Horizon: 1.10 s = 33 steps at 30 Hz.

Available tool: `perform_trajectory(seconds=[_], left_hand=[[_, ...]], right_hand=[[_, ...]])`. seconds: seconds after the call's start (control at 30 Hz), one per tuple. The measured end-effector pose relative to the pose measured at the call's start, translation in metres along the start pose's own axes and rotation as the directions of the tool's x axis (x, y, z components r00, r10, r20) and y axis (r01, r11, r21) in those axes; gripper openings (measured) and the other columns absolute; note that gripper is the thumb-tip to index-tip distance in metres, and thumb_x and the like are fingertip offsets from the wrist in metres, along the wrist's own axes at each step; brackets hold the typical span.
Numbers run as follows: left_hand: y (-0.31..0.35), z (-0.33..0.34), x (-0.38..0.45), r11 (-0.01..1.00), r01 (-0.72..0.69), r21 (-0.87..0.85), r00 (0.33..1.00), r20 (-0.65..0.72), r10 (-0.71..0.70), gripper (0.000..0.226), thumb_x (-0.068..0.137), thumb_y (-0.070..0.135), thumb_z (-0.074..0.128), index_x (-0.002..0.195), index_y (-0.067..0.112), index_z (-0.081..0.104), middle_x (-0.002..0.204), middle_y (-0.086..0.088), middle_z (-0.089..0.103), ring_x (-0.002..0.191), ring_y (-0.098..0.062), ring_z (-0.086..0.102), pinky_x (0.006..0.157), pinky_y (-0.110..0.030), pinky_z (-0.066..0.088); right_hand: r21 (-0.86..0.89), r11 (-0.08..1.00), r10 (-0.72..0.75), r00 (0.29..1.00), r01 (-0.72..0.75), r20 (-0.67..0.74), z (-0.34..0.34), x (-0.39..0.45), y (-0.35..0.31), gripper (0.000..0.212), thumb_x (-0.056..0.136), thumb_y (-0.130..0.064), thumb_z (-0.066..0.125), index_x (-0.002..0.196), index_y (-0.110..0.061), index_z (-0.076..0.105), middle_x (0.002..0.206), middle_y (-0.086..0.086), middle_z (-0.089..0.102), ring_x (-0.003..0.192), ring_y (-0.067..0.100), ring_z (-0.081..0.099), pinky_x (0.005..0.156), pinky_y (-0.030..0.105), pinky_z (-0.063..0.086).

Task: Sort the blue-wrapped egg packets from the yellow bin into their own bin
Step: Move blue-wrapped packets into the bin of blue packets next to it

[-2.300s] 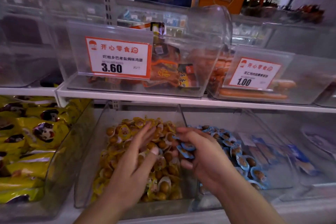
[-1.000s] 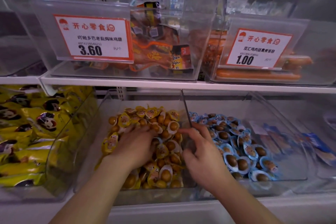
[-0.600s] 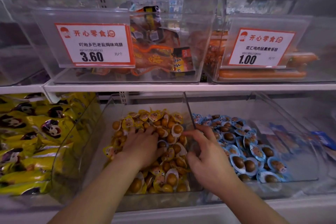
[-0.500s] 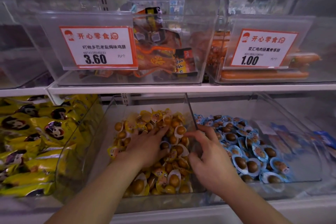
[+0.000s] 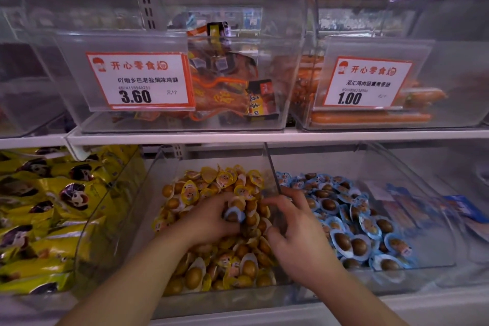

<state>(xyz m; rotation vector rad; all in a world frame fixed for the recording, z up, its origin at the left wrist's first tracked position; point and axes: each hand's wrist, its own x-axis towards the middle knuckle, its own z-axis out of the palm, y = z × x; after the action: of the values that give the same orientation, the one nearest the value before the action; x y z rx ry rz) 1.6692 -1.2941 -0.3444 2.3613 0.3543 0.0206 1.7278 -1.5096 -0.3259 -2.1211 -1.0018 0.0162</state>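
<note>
Since half a second ago, my left hand [image 5: 209, 219] has curled in the yellow bin [image 5: 124, 219] and now pinches a blue packet [image 5: 234, 214] between thumb and fingertips, at about 9 o'clock from the divider wall [image 5: 274, 174]; before, its fingers lay spread flat on the heap. Item, blue packet: blue-white rim, brown egg showing, lifted just proud of the yellow packets [image 5: 227, 185], not yet carried over. Item, blue bin [image 5: 412, 201], at 3 o'clock of the yellow bin: already well stocked with blue packets across its floor. Done, as I judge it: a good share of the sorting. Left: this packet to cross the divider, plus any strays buried in the yellow heap; I see no other blue one on the surface, though the lower layers are hidden. Item, right hand [image 5: 299, 233]: straddling the divider, wrist at 5 o'clock, fingers loosely curled, tips toward 11 o'clock near the left hand; I see nothing held in it. Item, left forearm: enters from 7 o'clock, palm down.
</note>
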Motion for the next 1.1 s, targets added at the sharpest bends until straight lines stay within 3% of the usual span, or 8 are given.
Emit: perform_trajectory(seconds=[0.1, 0.23, 0.37, 0.47, 0.6, 0.7, 0.87, 1.1], left_hand=[[0.002, -0.010, -0.013, 0.983, -0.042, -0.180, 0.994, -0.103, 0.024, 0.030, 0.084, 0.016, 0.070, 0.108, 0.034, 0.068, 0.101, 0.010, 0.071, 0.090, -0.003, 0.065, 0.077, -0.026, 0.054], [0.005, -0.019, -0.044, 0.951, -0.012, -0.310, 0.956, -0.283, -0.080, 0.052, 0.092, 0.020, 0.067, 0.134, 0.045, 0.050, 0.118, 0.017, 0.062, 0.104, 0.007, 0.058, 0.082, -0.005, 0.040], [0.016, -0.027, -0.085, 0.902, -0.046, -0.429, 0.792, -0.566, -0.229, 0.036, 0.093, 0.013, 0.065, 0.116, 0.041, 0.061, 0.109, 0.016, 0.065, 0.098, 0.002, 0.061, 0.077, -0.012, 0.044], [0.023, -0.021, -0.123, 0.878, -0.038, -0.477, 0.701, -0.639, -0.317, 0.034, 0.092, 0.011, 0.065, 0.102, 0.043, 0.062, 0.102, 0.015, 0.065, 0.094, 0.004, 0.059, 0.071, -0.012, 0.041], [0.033, -0.008, -0.155, 0.893, -0.026, -0.449, 0.761, -0.588, -0.273, 0.031, 0.092, 0.014, 0.065, 0.105, 0.042, 0.061, 0.092, 0.008, 0.066, 0.079, 0.015, 0.059, 0.061, -0.006, 0.042], [0.032, -0.010, -0.157, 0.841, -0.057, -0.538, 0.810, -0.517, -0.276, 0.028, 0.095, 0.010, 0.062, 0.111, 0.033, 0.060, 0.080, -0.008, 0.068, 0.059, 0.002, 0.062, 0.051, -0.006, 0.040], [0.025, -0.023, -0.151, 0.687, -0.047, -0.725, 0.832, -0.409, -0.375, 0.025, 0.097, 0.009, 0.058, 0.117, 0.025, 0.058, 0.072, -0.008, 0.067, 0.053, -0.012, 0.064, 0.049, -0.020, 0.050], [0.024, -0.028, -0.156, 0.688, -0.046, -0.724, 0.860, -0.379, -0.341, 0.024, 0.097, 0.014, 0.060, 0.114, 0.031, 0.059, 0.077, -0.007, 0.068, 0.051, -0.001, 0.062, 0.047, -0.013, 0.046]], right_hand=[[-0.001, 1.000, 0.008, 1.000, -0.008, 0.008, 0.001, 0.000, 0.002, 0.042, 0.086, -0.026, 0.055, 0.125, -0.042, 0.052, 0.140, -0.015, 0.031, 0.082, 0.002, 0.056, 0.063, 0.004, 0.035], [-0.003, 1.000, -0.003, 1.000, 0.003, 0.014, 0.000, 0.000, 0.000, 0.043, 0.088, -0.026, 0.056, 0.128, -0.041, 0.052, 0.145, -0.012, 0.031, 0.086, 0.003, 0.056, 0.068, 0.005, 0.039], [-0.181, 0.983, -0.032, 0.999, 0.024, -0.041, -0.010, -0.005, -0.016, 0.045, 0.088, -0.023, 0.060, 0.132, -0.029, 0.058, 0.151, -0.002, 0.037, 0.130, 0.020, 0.046, 0.107, 0.038, 0.045], [-0.266, 0.926, -0.304, 0.947, 0.267, -0.107, -0.014, -0.006, -0.036, 0.035, 0.087, -0.019, 0.058, 0.122, -0.019, 0.066, 0.134, 0.001, 0.054, 0.120, 0.018, 0.054, 0.101, 0.034, 0.049], [0.001, 0.988, -0.154, 0.976, 0.155, 0.156, 0.010, 0.007, -0.060, 0.035, 0.092, -0.022, 0.046, 0.119, -0.028, 0.068, 0.109, -0.008, 0.070, 0.087, -0.002, 0.064, 0.077, 0.016, 0.052], [-0.226, 0.973, 0.059, 0.884, 0.054, 0.464, 0.046, 0.031, -0.048, 0.043, 0.092, -0.016, 0.051, 0.133, -0.027, 0.061, 0.133, 0.006, 0.063, 0.115, 0.018, 0.063, 0.094, 0.033, 0.053], [-0.490, 0.871, 0.265, 0.815, 0.027, 0.516, 0.078, 0.062, -0.035, 0.060, 0.092, -0.045, 0.053, 0.149, -0.033, 0.036, 0.152, 0.005, 0.044, 0.135, 0.032, 0.046, 0.110, 0.048, 0.039], [-0.528, 0.848, 0.325, 0.745, 0.043, 0.583, 0.084, 0.075, -0.039, 0.070, 0.070, -0.063, 0.057, 0.134, -0.033, 0.054, 0.140, 0.004, 0.056, 0.126, 0.026, 0.053, 0.100, 0.038, 0.049]])
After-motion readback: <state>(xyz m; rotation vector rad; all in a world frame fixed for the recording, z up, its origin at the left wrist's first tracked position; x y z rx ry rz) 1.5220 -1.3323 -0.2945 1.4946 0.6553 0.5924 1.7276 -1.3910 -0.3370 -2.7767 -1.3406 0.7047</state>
